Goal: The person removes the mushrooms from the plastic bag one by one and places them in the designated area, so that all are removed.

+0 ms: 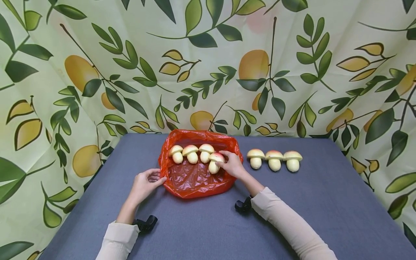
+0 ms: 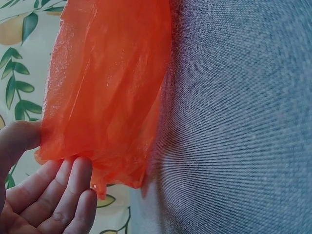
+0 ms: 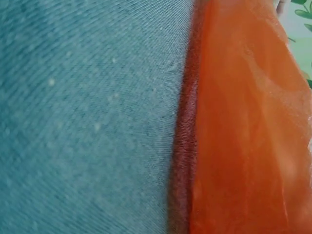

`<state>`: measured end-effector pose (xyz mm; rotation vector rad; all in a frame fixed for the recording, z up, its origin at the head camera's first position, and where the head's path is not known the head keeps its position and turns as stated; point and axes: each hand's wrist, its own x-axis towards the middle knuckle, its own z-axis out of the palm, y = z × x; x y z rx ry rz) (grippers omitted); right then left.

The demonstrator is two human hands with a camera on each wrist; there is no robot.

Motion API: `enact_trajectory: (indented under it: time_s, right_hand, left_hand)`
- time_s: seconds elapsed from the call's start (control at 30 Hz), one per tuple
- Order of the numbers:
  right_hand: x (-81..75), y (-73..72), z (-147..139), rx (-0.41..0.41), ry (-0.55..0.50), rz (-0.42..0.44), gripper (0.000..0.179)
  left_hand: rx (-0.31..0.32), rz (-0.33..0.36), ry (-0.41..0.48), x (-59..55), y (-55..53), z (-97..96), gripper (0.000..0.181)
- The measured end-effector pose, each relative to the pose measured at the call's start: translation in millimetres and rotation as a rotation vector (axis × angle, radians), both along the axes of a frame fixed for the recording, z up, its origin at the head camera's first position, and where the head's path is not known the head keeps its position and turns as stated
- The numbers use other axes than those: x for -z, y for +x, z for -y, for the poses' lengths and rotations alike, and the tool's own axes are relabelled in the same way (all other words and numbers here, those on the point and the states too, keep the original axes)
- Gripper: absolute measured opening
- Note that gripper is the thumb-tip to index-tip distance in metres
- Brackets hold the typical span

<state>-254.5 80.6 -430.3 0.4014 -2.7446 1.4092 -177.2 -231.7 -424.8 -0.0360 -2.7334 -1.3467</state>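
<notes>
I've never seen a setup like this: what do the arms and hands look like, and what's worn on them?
They're a person's arms. The left sleeve and right sleeve are plain cream. A small black left wrist camera and matching right wrist camera show. The left grip and right grip are gloveless. No cables are visible.

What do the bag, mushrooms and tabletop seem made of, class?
Bag: likely thin plastic film, glossy, translucent and crinkled. Mushrooms: possibly foam or plastic, satin; smooth, near-identical shapes suggest moulding. Tabletop: apparently matt fabric; ribbed weave shows close up.
</notes>
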Motion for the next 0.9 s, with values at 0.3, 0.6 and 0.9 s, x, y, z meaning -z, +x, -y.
enact_trajectory:
  time_s: [0.3, 0.6, 0.9]
  right_hand:
    - [-6.6, 3.7, -3.7, -0.055, -0.030, 0.017, 0.048]
    - [-14.3, 9.5, -7.0, -0.141, -0.083, 0.040, 0.049]
    - [-14.9, 16.0, -15.1, -0.172, -0.162, 0.040, 0.049]
  left_hand:
    - [-0.004, 0.003, -0.007, 0.4, -0.6, 0.0, 0.037]
    - [-0.010, 0.004, -0.005, 0.7, -0.6, 0.1, 0.037]
    - [-0.006, 0.006, -0.004, 1.0, -0.5, -0.2, 0.036]
